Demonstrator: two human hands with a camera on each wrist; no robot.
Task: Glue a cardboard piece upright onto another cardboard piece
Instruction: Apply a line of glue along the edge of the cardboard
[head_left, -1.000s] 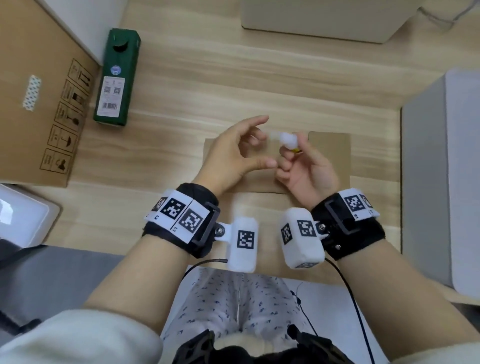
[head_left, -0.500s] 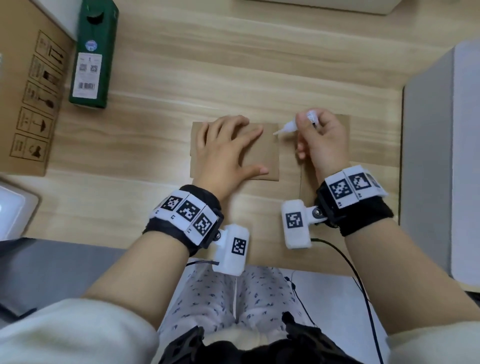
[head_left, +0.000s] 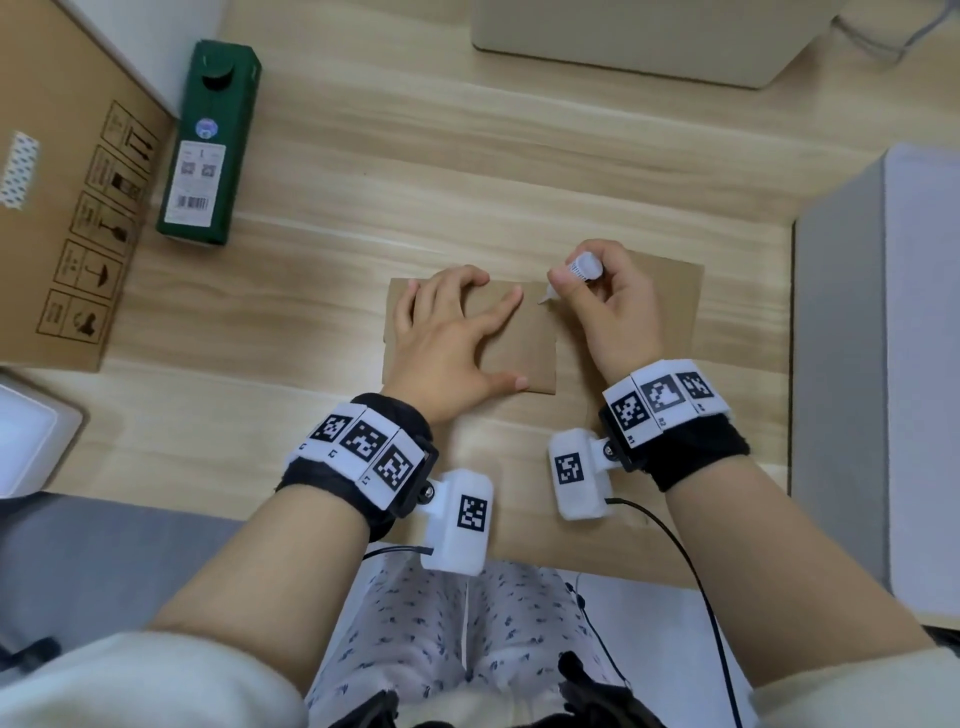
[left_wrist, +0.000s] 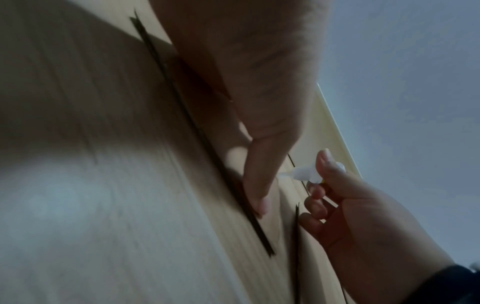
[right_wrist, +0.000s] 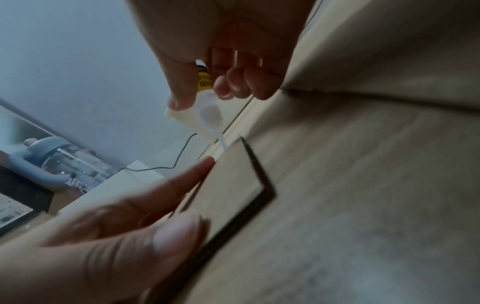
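Two flat brown cardboard pieces lie side by side on the wooden table. My left hand (head_left: 457, 327) presses flat with spread fingers on the left cardboard piece (head_left: 524, 348). The right cardboard piece (head_left: 675, 296) lies partly under my right hand (head_left: 597, 301). That hand grips a small white glue tube (head_left: 579, 273), nozzle pointing down-left at the far right corner of the left piece. In the right wrist view the glue tube (right_wrist: 205, 115) has a yellow label and its tip touches or hovers just over the cardboard edge (right_wrist: 233, 164). The left wrist view shows the tube (left_wrist: 306, 174) beside my left thumb.
A green carton (head_left: 210, 150) lies at the back left, beside a large cardboard box (head_left: 57, 208). A grey box (head_left: 883, 364) stands along the right side. A beige object (head_left: 623, 36) sits at the far edge, a white device (head_left: 31, 441) at the near left.
My left hand came down from beside the tube to lie flat on the left cardboard. My right hand turned the glue tube nozzle-down and lowered it to that piece's far right corner.
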